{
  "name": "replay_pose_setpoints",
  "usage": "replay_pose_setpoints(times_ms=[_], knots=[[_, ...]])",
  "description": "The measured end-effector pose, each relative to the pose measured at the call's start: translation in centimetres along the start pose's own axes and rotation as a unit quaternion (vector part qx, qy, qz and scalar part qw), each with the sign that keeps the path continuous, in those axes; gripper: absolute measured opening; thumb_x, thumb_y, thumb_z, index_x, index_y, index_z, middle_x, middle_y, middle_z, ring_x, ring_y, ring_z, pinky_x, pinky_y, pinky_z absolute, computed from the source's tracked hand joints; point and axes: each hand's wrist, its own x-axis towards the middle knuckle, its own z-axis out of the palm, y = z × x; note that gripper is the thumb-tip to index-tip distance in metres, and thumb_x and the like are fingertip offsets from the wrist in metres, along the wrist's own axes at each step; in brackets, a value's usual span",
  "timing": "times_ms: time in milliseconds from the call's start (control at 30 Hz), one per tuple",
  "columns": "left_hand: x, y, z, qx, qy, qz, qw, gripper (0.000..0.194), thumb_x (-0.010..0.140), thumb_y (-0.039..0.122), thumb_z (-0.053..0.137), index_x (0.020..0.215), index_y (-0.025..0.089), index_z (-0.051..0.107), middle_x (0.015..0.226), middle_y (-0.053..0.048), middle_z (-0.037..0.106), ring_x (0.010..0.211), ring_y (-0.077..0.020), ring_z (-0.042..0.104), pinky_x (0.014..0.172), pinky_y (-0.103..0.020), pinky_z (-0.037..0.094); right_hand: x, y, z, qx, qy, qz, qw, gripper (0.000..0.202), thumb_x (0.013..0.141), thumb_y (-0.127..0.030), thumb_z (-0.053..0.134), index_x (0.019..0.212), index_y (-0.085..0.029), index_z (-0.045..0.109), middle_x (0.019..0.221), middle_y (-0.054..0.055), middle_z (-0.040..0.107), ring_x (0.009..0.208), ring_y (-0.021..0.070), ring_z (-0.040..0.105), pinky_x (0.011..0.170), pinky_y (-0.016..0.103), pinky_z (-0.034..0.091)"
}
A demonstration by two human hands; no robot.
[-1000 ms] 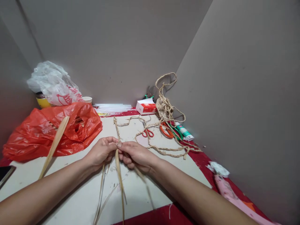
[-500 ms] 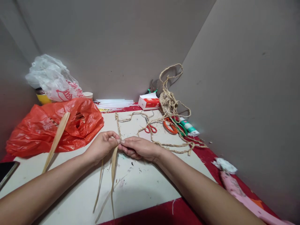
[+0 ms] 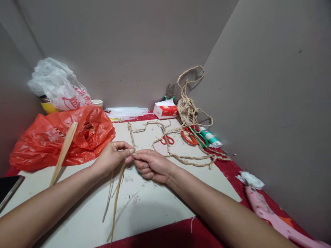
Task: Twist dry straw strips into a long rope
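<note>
A thin plaited straw cord [image 3: 132, 137] runs from the board's far part down to my fingertips. My left hand [image 3: 116, 155] pinches its near end between thumb and forefinger. Touching it from the right, my right hand [image 3: 153, 165] is closed at the same spot, its fingers curled and thumb pressed on the forefinger. Loose flat strands [image 3: 116, 199] hang from beneath my left hand toward the board's near edge. The exact hold of each fingertip on the fibres is too small to tell.
A pale board [image 3: 160, 210] covers the red cloth. Left are a red plastic bag [image 3: 33, 144], a straw strip [image 3: 64, 148] and a dark device [image 3: 9, 189]. Tangled rope [image 3: 188, 110], red-handled scissors [image 3: 167, 140], green-handled tool [image 3: 203, 140], a tube [image 3: 212, 137] and a small box [image 3: 165, 109] lie beyond.
The hanging strands have swung left and lower. My right hand's fingers are more tightly curled, and its wrist has shifted slightly downward. The view has moved a little.
</note>
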Motion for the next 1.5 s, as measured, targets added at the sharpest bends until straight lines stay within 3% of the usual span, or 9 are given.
replay_pose_setpoints(times_ms=[167, 400, 767, 900, 1033, 1100, 1200, 1333, 1500], knots=[[0.0, 0.2, -0.1, 0.054, -0.027, -0.004, 0.998, 0.022, 0.074, 0.035, 0.059, 0.067, 0.014, 0.06, 0.048, 0.005, 0.047, 0.044, -0.0061, 0.036, 0.047, -0.019, 0.03, 0.1, 0.3, 0.6, 0.027, 0.041, 0.01, 0.999, 0.017, 0.083, -0.028, 0.05, 0.081, -0.014, 0.059, 0.044, -0.011, 0.022, 0.037, 0.0031, 0.007, 0.033, 0.015, 0.005], [-0.9, 0.6, -0.1, 0.299, -0.002, 0.117, 0.947, 0.018, 0.075, 0.021, 0.048, 0.067, 0.017, 0.064, 0.065, -0.002, 0.061, 0.062, -0.0142, 0.051, 0.059, -0.023, 0.035, 0.2, 0.8, 1.2, 0.028, 0.099, 0.01, 0.995, 0.02, 0.081, -0.03, 0.049, 0.066, -0.018, 0.044, 0.041, -0.011, 0.024, 0.035, 0.0032, 0.009, 0.033, 0.016, 0.004], [-2.7, 0.2, 1.4, 0.323, -0.004, 0.109, 0.94, 0.018, 0.075, 0.019, 0.048, 0.084, 0.017, 0.064, 0.058, 0.0, 0.058, 0.052, -0.0132, 0.049, 0.051, -0.022, 0.031, 0.0, 0.9, 1.5, 0.006, 0.103, -0.011, 0.995, 0.03, 0.076, -0.031, 0.056, 0.059, -0.019, 0.035, 0.04, -0.012, 0.026, 0.034, 0.0016, 0.01, 0.032, 0.016, 0.005], [-2.5, 0.6, 1.0, 0.307, -0.029, 0.076, 0.948, 0.026, 0.07, 0.019, 0.052, 0.092, 0.016, 0.065, 0.051, 0.003, 0.054, 0.045, -0.0112, 0.044, 0.046, -0.022, 0.028, -0.1, 0.8, 1.1, 0.02, 0.095, -0.004, 0.995, 0.024, 0.075, -0.025, 0.056, 0.061, -0.018, 0.038, 0.04, -0.012, 0.025, 0.034, 0.0018, 0.01, 0.032, 0.015, 0.006], [-1.1, 0.9, 0.0, 0.245, 0.055, 0.05, 0.967, 0.026, 0.069, 0.022, 0.052, 0.09, 0.016, 0.066, 0.053, 0.004, 0.054, 0.047, -0.0109, 0.045, 0.047, -0.021, 0.031, -0.2, 0.5, 0.6, 0.032, 0.062, 0.011, 0.998, 0.015, 0.077, -0.024, 0.057, 0.068, -0.016, 0.049, 0.041, -0.012, 0.025, 0.035, 0.002, 0.009, 0.033, 0.015, 0.005], [-0.4, 0.7, -0.2, 0.182, 0.063, 0.037, 0.981, 0.024, 0.068, 0.023, 0.053, 0.088, 0.015, 0.065, 0.058, 0.002, 0.057, 0.052, -0.0112, 0.048, 0.051, -0.022, 0.034, -0.3, 0.4, 0.4, 0.032, 0.048, 0.018, 0.998, 0.012, 0.078, -0.025, 0.056, 0.074, -0.013, 0.055, 0.042, -0.012, 0.024, 0.035, 0.0019, 0.008, 0.033, 0.015, 0.006], [0.1, 0.2, 0.1, 0.044, -0.012, -0.033, 0.998, 0.019, 0.068, 0.024, 0.054, 0.082, 0.014, 0.063, 0.058, 0.001, 0.057, 0.053, -0.0107, 0.049, 0.054, -0.022, 0.037, -0.2, 0.4, 0.1, 0.029, 0.036, 0.022, 0.999, 0.014, 0.08, -0.025, 0.055, 0.076, -0.012, 0.058, 0.042, -0.012, 0.023, 0.035, 0.0019, 0.008, 0.032, 0.014, 0.006], [-0.1, -0.3, 0.5, -0.115, -0.119, -0.129, 0.978, 0.009, 0.069, 0.02, 0.053, 0.075, 0.014, 0.056, 0.054, 0.002, 0.051, 0.049, -0.0097, 0.05, 0.055, -0.023, 0.042, -0.1, 0.3, -0.2, 0.02, 0.019, 0.026, 0.999, 0.015, 0.081, -0.024, 0.054, 0.074, -0.011, 0.058, 0.04, -0.012, 0.024, 0.035, 0.0016, 0.008, 0.032, 0.014, 0.007], [-0.2, -0.3, 0.2, -0.099, -0.147, -0.161, 0.971, 0.008, 0.073, 0.023, 0.053, 0.072, 0.015, 0.052, 0.061, 0.0, 0.055, 0.045, -0.01, 0.049, 0.044, -0.025, 0.045, -0.3, 0.0, -0.5, 0.001, 0.004, 0.046, 0.999, 0.015, 0.081, -0.024, 0.053, 0.072, -0.012, 0.056, 0.041, -0.012, 0.023, 0.035, 0.0017, 0.009, 0.031, 0.013, 0.008]])
